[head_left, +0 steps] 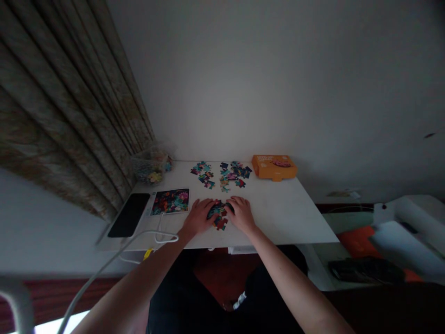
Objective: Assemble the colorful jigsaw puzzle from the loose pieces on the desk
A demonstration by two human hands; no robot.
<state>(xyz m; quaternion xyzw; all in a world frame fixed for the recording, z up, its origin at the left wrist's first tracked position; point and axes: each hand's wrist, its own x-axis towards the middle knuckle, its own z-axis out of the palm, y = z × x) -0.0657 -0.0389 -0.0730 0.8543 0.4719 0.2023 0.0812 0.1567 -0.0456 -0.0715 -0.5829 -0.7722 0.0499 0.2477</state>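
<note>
Jigsaw puzzle pieces (220, 223), dark and multicoloured with some red, lie in a small cluster near the front of the white table. From the left, my left hand (200, 216) rests on the cluster, thumb and fingers closed about its edge. My right hand (241, 213) curls over the right side, its thumb and fingers around a dark piece there. The fingers partly hide the cluster, so I cannot tell how those pieces join. Farther back lie two loose groups of pieces, the left group (205, 175) and the right group (233, 175).
A picture card (171, 201) and a black phone (129, 215) lie at left, with a white cable (139, 233) across the table's front-left edge. A clear container (149, 168) of pieces stands by the curtain (69, 93). An orange box (274, 167) sits at back right.
</note>
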